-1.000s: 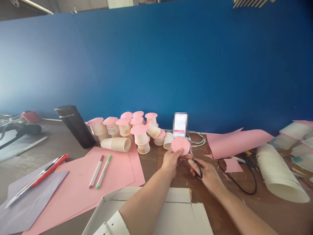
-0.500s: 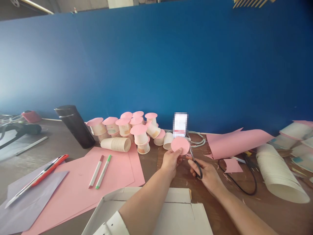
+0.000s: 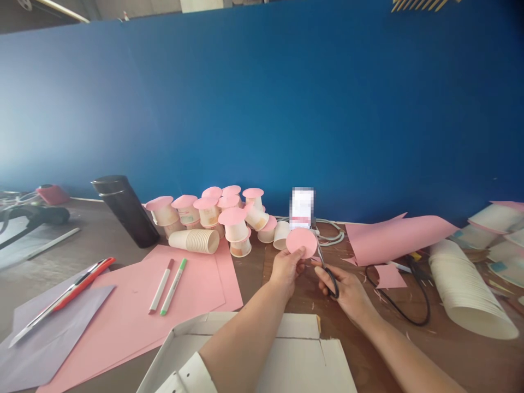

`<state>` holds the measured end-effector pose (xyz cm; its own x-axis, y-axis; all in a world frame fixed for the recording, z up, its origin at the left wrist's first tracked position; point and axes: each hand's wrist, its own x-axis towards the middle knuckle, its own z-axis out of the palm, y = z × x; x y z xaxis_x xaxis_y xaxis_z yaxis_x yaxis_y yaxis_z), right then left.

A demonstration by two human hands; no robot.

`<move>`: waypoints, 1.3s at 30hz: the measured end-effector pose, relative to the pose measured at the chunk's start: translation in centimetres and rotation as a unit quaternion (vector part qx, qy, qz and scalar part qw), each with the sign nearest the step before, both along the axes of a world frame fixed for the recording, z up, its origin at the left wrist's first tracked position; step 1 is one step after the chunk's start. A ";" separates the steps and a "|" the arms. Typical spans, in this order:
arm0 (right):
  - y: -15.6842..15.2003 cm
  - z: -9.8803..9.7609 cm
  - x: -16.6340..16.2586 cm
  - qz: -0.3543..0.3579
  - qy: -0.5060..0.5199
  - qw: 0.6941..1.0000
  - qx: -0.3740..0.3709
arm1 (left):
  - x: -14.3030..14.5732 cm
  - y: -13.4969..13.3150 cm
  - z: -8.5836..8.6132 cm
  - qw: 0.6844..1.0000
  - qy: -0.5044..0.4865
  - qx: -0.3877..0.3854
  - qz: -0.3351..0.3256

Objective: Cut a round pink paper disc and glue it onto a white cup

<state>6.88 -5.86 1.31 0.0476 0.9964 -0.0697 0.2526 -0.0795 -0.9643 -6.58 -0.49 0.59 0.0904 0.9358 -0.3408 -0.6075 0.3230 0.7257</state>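
Observation:
Between thumb and fingers, my left hand [image 3: 287, 271] pinches a pink paper disc [image 3: 301, 242] by its lower edge. My right hand [image 3: 341, 286] is closed on black-handled scissors [image 3: 332, 281], whose blades point up along the disc's right edge. Whether the blades touch the paper I cannot tell. Behind the disc, a phone [image 3: 302, 207] with a blurred-out screen leans upright near the blue wall. A white paper cup [image 3: 281, 236] lies on its side just left of the disc. Several paper cups topped with pink discs [image 3: 232, 217] stand further left.
A cardboard piece [image 3: 303, 360] lies under my forearms. Left are pink sheets [image 3: 135, 305], two markers [image 3: 173, 286], a utility knife [image 3: 65, 297], stacked small cups [image 3: 194, 241] and a black bottle [image 3: 126, 213]. Right are rolled pink paper [image 3: 397, 237], a cable [image 3: 426, 314] and large stacked cups [image 3: 466, 289].

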 end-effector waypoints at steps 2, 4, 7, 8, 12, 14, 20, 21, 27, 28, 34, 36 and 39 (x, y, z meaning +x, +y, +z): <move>-0.1 0.1 -0.1 -0.008 -0.004 1.000 0.005 | 0.0 0.0 0.0 1.000 -0.002 0.000 0.002; -0.1 0.3 -0.2 -0.016 -0.007 1.000 0.011 | 0.0 0.0 0.0 1.000 -0.002 -0.002 0.004; -0.2 0.3 -0.2 -0.019 -0.009 1.000 0.011 | 0.0 0.0 0.1 1.000 -0.004 -0.002 0.004; -0.1 0.3 -0.2 -0.017 -0.009 1.000 0.010 | 0.0 0.0 0.1 1.000 -0.005 -0.003 0.002; 0.0 0.1 -0.1 -0.008 -0.011 1.000 0.008 | 0.0 0.0 0.0 1.000 -0.004 -0.006 0.001; 0.1 0.0 0.0 -0.012 -0.010 1.000 0.011 | -0.1 0.1 -0.1 1.000 -0.007 0.000 0.001; 0.2 -0.5 0.2 -0.026 -0.003 0.999 0.025 | -0.1 0.3 -0.6 0.999 -0.040 0.003 0.001; 0.3 -0.6 0.2 -0.025 -0.001 0.999 0.024 | -0.1 0.3 -0.6 0.999 -0.046 0.002 -0.002; 0.2 -0.5 0.2 -0.016 -0.005 1.000 0.019 | -0.1 0.2 -0.5 0.997 -0.064 0.022 -0.032; 0.1 -0.5 0.2 -0.017 -0.006 1.000 0.019 | -0.1 0.2 -0.5 0.997 -0.063 0.025 -0.035; 0.2 -0.4 0.3 -0.051 0.002 0.998 0.040 | -0.1 0.1 -0.6 0.998 -0.023 0.042 -0.050; 0.4 -0.6 0.6 -0.083 0.021 0.994 0.068 | -0.1 0.0 -0.6 0.996 -0.006 0.054 -0.066; 0.8 -0.8 1.3 -0.130 0.050 0.984 0.112 | -0.1 -0.1 -0.6 0.993 0.021 0.078 -0.090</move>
<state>8.15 -5.08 0.50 0.3075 0.9421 0.1334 0.1546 0.0889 -0.9840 -6.69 -0.60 0.00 0.2505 0.9474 -0.1993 -0.5186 0.3051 0.7987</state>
